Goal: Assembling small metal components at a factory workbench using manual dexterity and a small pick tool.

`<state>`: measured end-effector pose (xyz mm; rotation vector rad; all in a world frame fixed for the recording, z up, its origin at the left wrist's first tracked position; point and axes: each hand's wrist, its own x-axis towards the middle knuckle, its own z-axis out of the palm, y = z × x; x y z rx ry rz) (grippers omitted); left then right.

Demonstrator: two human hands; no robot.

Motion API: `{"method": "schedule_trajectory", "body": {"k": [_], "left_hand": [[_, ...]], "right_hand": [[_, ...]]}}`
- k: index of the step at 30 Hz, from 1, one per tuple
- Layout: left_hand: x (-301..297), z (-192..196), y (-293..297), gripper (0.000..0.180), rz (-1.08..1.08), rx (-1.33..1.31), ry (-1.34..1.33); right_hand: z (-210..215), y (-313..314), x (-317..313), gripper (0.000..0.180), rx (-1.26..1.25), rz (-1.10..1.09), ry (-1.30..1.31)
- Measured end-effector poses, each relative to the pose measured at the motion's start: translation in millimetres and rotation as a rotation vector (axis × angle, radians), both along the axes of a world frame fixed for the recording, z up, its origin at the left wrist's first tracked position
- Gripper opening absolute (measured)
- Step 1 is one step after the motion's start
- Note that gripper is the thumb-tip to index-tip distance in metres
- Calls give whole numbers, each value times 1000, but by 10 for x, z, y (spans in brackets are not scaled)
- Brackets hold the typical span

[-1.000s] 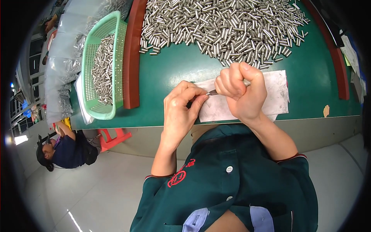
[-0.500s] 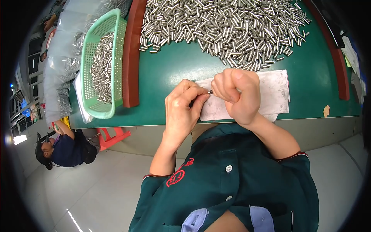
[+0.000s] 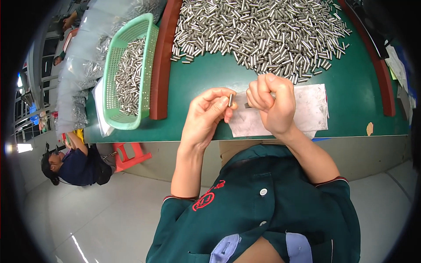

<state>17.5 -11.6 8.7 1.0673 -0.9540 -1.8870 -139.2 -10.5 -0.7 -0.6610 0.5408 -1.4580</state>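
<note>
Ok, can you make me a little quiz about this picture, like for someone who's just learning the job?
1. Which hand pinches a metal pin between thumb and fingers? A) right B) left
2. True or false: the green basket stands to the left of the big pile of pins.
3. Fill in the colour: the stained white sheet lies on a ____ tabletop.

Key: 1. B, the left hand. 2. True. 3. Green.

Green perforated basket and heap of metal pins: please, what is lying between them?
A reddish-brown rail lies between the green perforated basket and the heap of metal pins; the head view shows it.
</note>
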Motion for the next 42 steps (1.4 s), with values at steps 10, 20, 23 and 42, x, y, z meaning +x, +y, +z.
{"method": "schedule_trajectory", "body": {"k": [10, 20, 23, 42], "left_hand": [[-72, 90, -105, 22, 70, 67, 110], [-353, -19, -701, 16, 112, -731, -1104], [-402, -24, -743, 18, 73, -724, -1157], [-148, -56, -327, 8, 27, -532, -800]], "right_hand": [[-11, -17, -16, 33, 26, 13, -57], [2, -7, -34, 34, 32, 23, -61], [21, -5, -27, 35, 27, 22, -65], [10, 7, -41, 35, 19, 25, -64]]}}
